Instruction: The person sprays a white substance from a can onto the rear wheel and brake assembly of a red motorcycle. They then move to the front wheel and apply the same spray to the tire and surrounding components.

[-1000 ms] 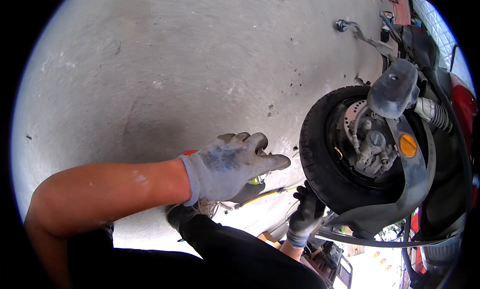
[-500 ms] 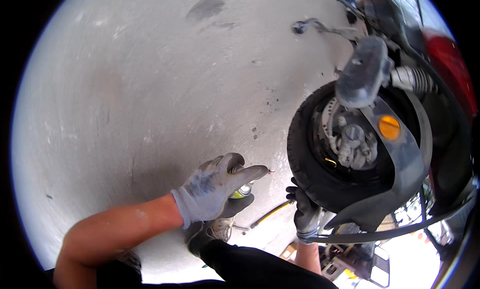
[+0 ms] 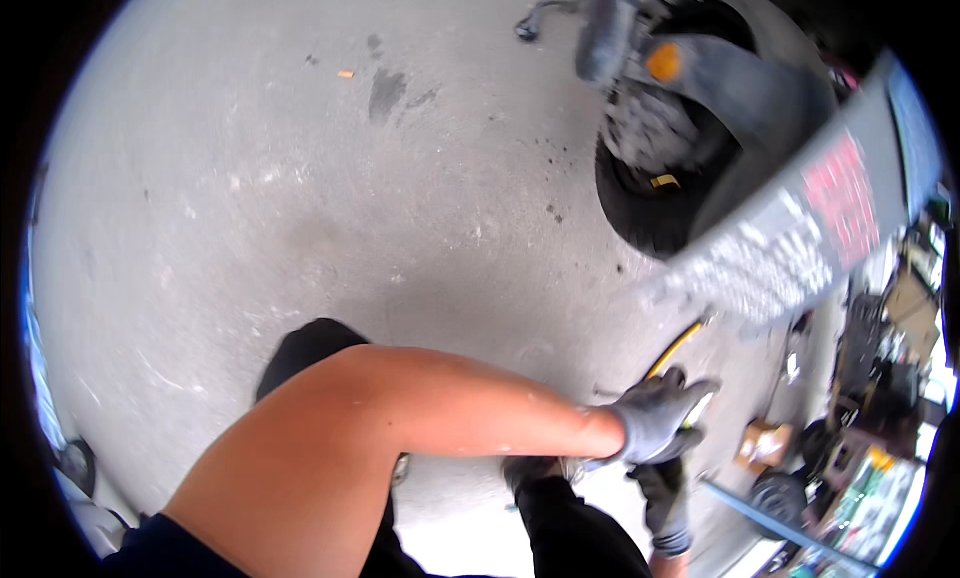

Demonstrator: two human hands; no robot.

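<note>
My left hand, in a grey glove, is wrapped round a small spray can. Only a silver and green sliver of the can shows between the fingers. Just below it is my right hand, also gloved, with its fingers partly covered by the left hand and smeared, so their grip is unclear. Beyond both hands, at the upper right, stands a motorcycle wheel with a black tyre. A grey fender with an orange reflector arches over it.
A blurred grey panel with white and red markings juts out over the tyre's near side. A yellow and black hose-like piece lies on the floor. At the right are a cardboard box, a blue bar and clutter.
The view has swung, bringing the wheel higher and the grey panel into sight. My left hand has moved right with the can. My right hand has left the tyre's edge and is beside the left.
</note>
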